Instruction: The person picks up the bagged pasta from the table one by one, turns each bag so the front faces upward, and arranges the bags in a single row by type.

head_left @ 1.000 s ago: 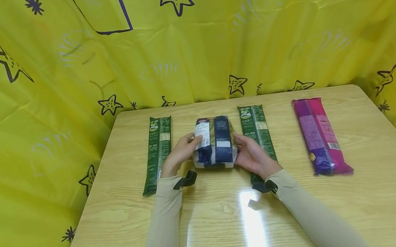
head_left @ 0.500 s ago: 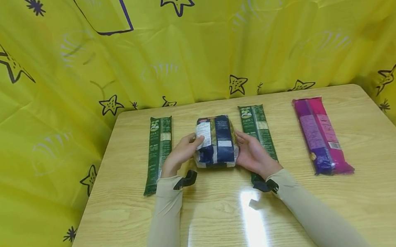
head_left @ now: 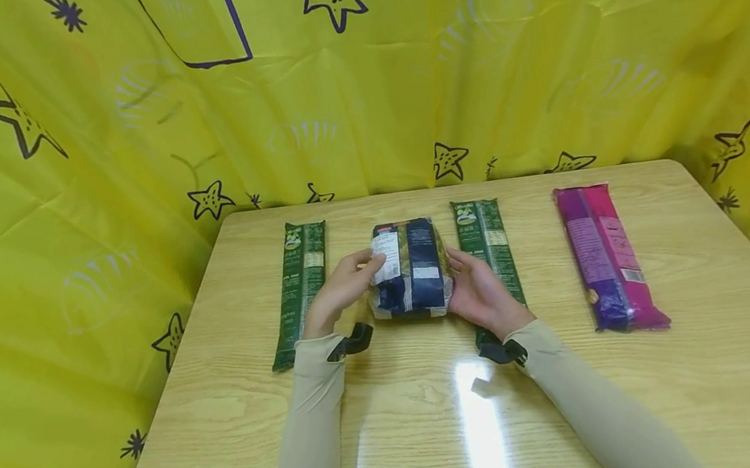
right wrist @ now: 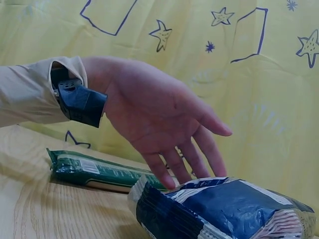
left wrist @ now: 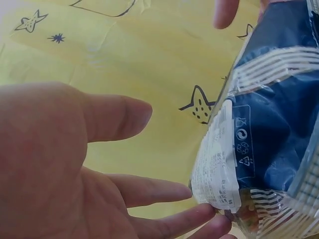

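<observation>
A plump dark blue plastic bag (head_left: pixel 416 272), its clear strip showing greenish-yellow contents like pasta, is at the middle of the table between the two hands. My left hand (head_left: pixel 345 289) is at its left side; in the left wrist view that hand's straight fingers (left wrist: pixel 159 191) touch the bag's edge, while the thumb stands apart from it. On the other side my right hand (head_left: pixel 483 295) lies palm toward the bag, fingers extended against its right edge and partly hidden. The right wrist view shows the left hand (right wrist: pixel 159 114) with its fingertips at the bag (right wrist: pixel 229 206).
One long green packet (head_left: pixel 298 295) lies left of the hands. Another green packet (head_left: pixel 482 236) lies partly beneath the right hand. Farther right is a pink and purple packet (head_left: pixel 607 259). A yellow patterned curtain (head_left: pixel 359 109) hangs behind the wooden table (head_left: pixel 416 434).
The blue bag has shifted very slightly to the right between the hands. Both hands stay nearly where they were, and the other packets have not moved.
</observation>
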`<move>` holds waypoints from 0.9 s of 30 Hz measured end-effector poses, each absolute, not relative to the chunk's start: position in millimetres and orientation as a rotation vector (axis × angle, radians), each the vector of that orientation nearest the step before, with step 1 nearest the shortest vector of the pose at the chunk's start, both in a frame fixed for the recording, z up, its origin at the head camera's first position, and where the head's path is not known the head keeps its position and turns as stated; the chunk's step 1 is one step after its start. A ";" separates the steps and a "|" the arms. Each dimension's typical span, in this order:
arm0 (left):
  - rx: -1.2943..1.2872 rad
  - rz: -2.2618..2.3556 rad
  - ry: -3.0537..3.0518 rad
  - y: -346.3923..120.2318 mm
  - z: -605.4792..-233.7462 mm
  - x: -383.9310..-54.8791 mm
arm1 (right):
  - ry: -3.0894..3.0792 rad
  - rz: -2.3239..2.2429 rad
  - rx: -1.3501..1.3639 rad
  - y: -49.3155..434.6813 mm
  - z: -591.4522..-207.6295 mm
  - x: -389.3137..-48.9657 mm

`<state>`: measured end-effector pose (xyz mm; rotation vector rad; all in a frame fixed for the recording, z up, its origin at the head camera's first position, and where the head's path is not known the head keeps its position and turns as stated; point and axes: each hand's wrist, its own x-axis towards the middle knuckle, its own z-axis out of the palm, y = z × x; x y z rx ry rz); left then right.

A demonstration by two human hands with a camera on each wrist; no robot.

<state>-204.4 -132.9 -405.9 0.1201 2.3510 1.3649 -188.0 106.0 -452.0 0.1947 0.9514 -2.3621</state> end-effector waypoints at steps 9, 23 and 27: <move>0.146 1.401 2.318 -127.5 -407.1 -204.4 | 0.979 -2.372 0.194 108.7 -451.3 -188.8; 0.194 1.423 2.275 -121.5 -408.6 -204.7 | 0.980 -2.368 0.184 113.8 -443.2 -189.2; 0.199 1.424 2.284 -119.0 -410.4 -205.5 | 1.020 -2.363 0.180 115.4 -440.5 -188.6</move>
